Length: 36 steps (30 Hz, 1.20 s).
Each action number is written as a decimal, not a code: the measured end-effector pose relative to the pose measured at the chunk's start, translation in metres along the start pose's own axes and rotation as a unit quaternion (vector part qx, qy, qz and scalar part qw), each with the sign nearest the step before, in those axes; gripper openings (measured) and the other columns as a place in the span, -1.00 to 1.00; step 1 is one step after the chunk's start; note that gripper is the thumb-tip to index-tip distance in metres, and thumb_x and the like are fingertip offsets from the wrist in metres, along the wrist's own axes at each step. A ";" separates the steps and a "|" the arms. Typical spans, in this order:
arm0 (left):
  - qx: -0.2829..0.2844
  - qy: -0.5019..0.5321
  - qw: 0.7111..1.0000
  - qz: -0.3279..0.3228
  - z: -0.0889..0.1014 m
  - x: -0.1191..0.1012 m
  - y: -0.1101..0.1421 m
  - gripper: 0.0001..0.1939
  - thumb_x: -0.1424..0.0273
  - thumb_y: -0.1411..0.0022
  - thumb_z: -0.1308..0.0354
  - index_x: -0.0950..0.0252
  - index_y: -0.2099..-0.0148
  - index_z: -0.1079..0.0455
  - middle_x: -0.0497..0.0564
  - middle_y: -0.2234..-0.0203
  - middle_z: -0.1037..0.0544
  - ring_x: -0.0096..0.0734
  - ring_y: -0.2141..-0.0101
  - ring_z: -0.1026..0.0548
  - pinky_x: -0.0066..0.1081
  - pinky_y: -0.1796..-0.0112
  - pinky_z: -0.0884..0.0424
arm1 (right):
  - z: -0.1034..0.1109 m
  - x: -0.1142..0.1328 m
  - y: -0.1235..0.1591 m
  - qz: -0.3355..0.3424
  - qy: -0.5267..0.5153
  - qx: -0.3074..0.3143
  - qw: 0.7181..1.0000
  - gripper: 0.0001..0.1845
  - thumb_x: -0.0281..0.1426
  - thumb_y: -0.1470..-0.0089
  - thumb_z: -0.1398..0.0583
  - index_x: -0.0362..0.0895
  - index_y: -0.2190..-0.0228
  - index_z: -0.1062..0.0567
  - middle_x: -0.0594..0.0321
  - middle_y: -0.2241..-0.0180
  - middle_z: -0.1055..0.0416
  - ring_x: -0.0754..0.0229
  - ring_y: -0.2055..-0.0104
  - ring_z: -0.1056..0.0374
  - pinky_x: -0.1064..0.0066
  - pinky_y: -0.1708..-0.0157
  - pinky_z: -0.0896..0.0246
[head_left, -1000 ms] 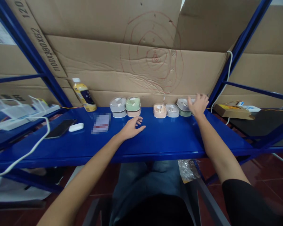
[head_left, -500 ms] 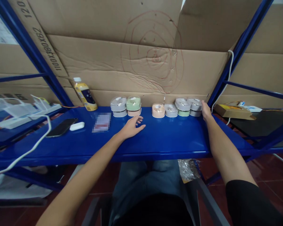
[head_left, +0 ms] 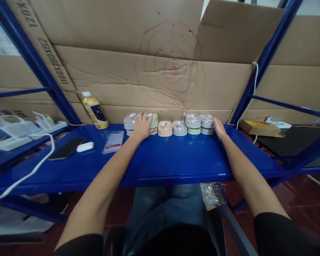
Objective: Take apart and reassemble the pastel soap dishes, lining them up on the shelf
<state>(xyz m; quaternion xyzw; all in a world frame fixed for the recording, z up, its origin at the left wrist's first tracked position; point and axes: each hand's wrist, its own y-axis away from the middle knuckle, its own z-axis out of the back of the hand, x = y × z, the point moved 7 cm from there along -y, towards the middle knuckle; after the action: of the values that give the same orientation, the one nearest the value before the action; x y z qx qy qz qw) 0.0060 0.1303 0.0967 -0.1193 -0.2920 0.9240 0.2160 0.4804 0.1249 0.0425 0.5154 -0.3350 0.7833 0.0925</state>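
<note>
My left hand [head_left: 142, 127] lies fingers-spread over a grey lidded container [head_left: 129, 121] and a green lidded container [head_left: 154, 120]. My right hand's pressed-together fingers [head_left: 217, 124] touch the end grey container [head_left: 207, 121] on the blue steel shelf [head_left: 176, 160]. Contents hidden.

The blue metal shelf [head_left: 176, 160] carries a row of small lidded cases along its back edge: a grey stack [head_left: 128, 122], a green-topped stack [head_left: 154, 121], a peach case [head_left: 164, 128], a grey case [head_left: 179, 128], and two more stacks [head_left: 200, 123]. To their left are a blurred packet [head_left: 113, 142], a tilted yellow bottle [head_left: 95, 115], a white earbud case [head_left: 84, 146], a phone [head_left: 66, 148] and a white power strip [head_left: 24, 137].
</note>
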 end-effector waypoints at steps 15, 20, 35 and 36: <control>-0.031 0.113 0.976 -0.182 0.043 -0.068 0.046 -0.37 0.15 -0.49 -0.04 0.35 -0.44 -0.08 0.35 -0.42 -0.17 0.17 -0.44 -0.07 0.17 -0.41 0.02 | -0.014 0.144 0.086 0.280 0.072 -0.032 0.957 -0.55 -0.03 -0.29 -0.09 -0.11 0.11 -0.54 -0.03 0.08 -0.50 -0.14 -0.06 -0.42 -0.05 -0.16 -0.28; 0.063 0.152 0.934 -0.318 0.033 -0.108 0.090 -0.35 0.10 -0.49 -0.06 0.38 -0.43 -0.12 0.38 -0.43 -0.17 0.15 -0.46 -0.04 0.18 -0.42 -0.03 | -0.104 0.181 0.160 0.396 0.086 0.352 0.844 0.06 0.13 0.15 -0.46 -0.03 -0.29 -0.36 -0.02 -0.38 -0.19 -0.25 -0.41 -0.12 -0.12 -0.39 -0.04; 0.193 0.336 0.914 -0.119 -0.005 -0.078 0.074 0.33 -0.04 0.15 -0.57 0.26 -0.51 0.02 0.36 -0.41 -0.21 0.31 -0.36 -0.25 0.14 -0.32 -0.23 | -0.147 0.166 0.203 0.335 0.307 0.357 0.816 0.12 0.31 0.12 -0.35 -0.13 -0.26 -0.32 -0.18 -0.10 -0.38 -0.38 -0.13 -0.38 -0.14 -0.11 -0.31; 0.196 0.344 0.911 -0.113 -0.006 -0.077 0.074 0.34 -0.03 0.17 -0.58 0.25 -0.51 0.01 0.35 -0.41 -0.22 0.31 -0.35 -0.27 0.14 -0.31 -0.23 | -0.148 0.166 0.204 0.343 0.306 0.355 0.814 0.12 0.32 0.10 -0.34 -0.14 -0.27 -0.32 -0.18 -0.10 -0.38 -0.39 -0.15 -0.37 -0.15 -0.13 -0.29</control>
<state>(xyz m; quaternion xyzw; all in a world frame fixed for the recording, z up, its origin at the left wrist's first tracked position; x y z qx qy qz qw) 0.0513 0.0431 0.0554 -0.3516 -0.0244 0.8335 0.4255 0.1950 0.0287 0.0627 0.0977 -0.1429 0.9459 -0.2744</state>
